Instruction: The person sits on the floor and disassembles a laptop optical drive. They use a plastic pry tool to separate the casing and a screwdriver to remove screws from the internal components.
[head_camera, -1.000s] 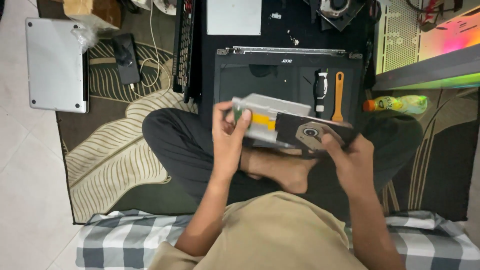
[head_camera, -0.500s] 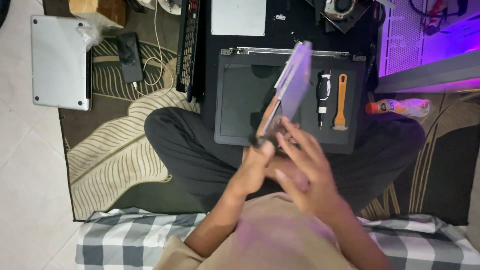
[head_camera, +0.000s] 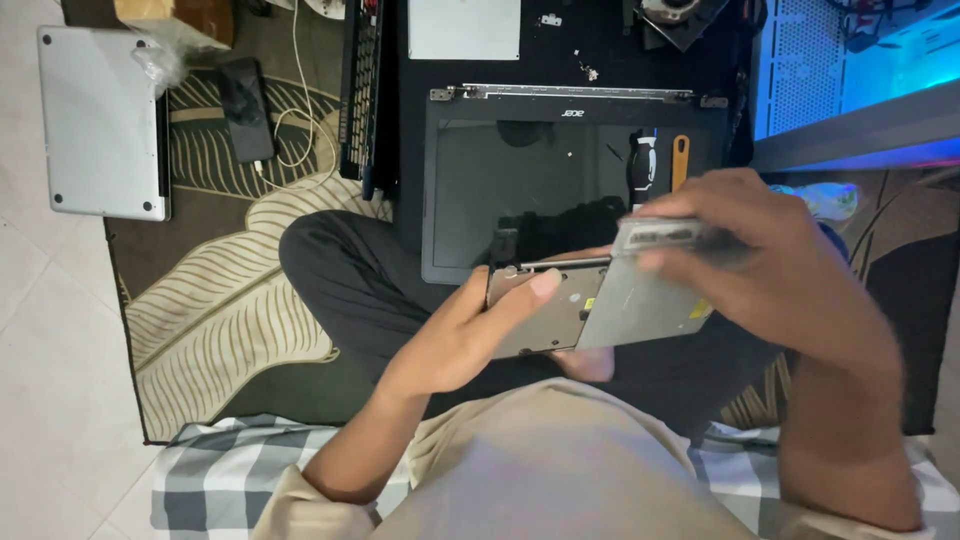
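Observation:
I hold a flat grey metal drive unit (head_camera: 600, 305) over my crossed legs. My left hand (head_camera: 470, 335) grips its left end, thumb lying across the top face. My right hand (head_camera: 770, 270) covers its right end from above, fingers curled over the far edge. The unit lies roughly level, with a small yellow sticker showing under my right hand. Just beyond it a black laptop screen panel (head_camera: 530, 180) lies flat on the floor.
A screwdriver (head_camera: 645, 165) and an orange pry tool (head_camera: 680, 160) rest on the panel. A silver laptop base (head_camera: 100, 120), a black phone (head_camera: 242, 108) with white cable and a keyboard part (head_camera: 362, 90) lie at left. A lit computer case (head_camera: 850, 70) stands at right.
The drive unit was held up on edge half a second ago; now it lies flat and lower, with my right hand moved over its right end.

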